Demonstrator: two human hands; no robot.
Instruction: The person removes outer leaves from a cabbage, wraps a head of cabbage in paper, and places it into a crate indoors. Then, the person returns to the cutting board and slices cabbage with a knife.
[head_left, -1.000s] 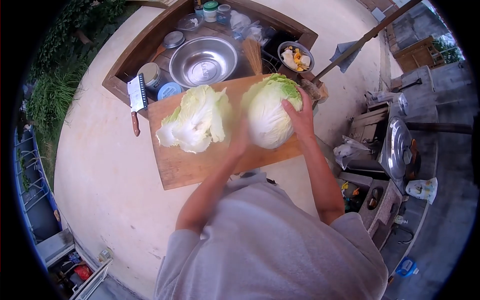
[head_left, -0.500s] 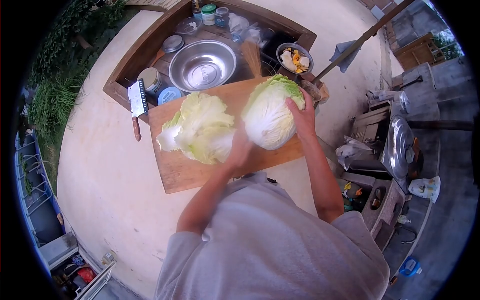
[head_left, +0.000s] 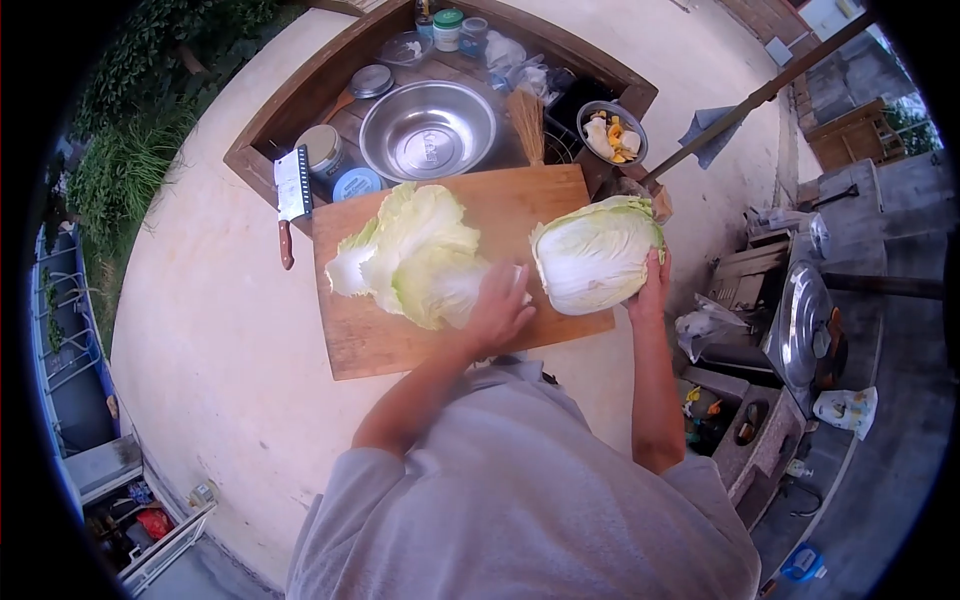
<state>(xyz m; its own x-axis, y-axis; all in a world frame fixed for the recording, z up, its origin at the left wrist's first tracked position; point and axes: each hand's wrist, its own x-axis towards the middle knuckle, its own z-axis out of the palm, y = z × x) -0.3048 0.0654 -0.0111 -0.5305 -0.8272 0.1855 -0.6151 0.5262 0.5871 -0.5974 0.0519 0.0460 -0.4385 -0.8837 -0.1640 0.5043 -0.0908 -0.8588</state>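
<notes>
A whole napa cabbage [head_left: 592,258] lies tilted on its side above the right part of a wooden cutting board [head_left: 350,350]. My right hand [head_left: 652,285] grips its leafy right end. Loose cabbage leaves [head_left: 410,255] are piled on the board's left half. At the pile's right edge my left hand [head_left: 498,312] rests over a leaf's white base, fingers spread and slightly blurred. It is apart from the whole cabbage. Whether the underside of that hand pinches the leaf is hidden.
Beyond the board, a wooden-framed table [head_left: 262,130] holds a steel basin [head_left: 430,135], jars and a brush [head_left: 526,120]. A cleaver [head_left: 292,195] sticks out over the left edge. A bowl of food pieces [head_left: 612,135] stands at the right corner, near a slanted pole [head_left: 750,105].
The cabbage has shifted right and turned onto its side with my right hand. My left hand has come away from it, its fingers now spread at the loose leaves.
</notes>
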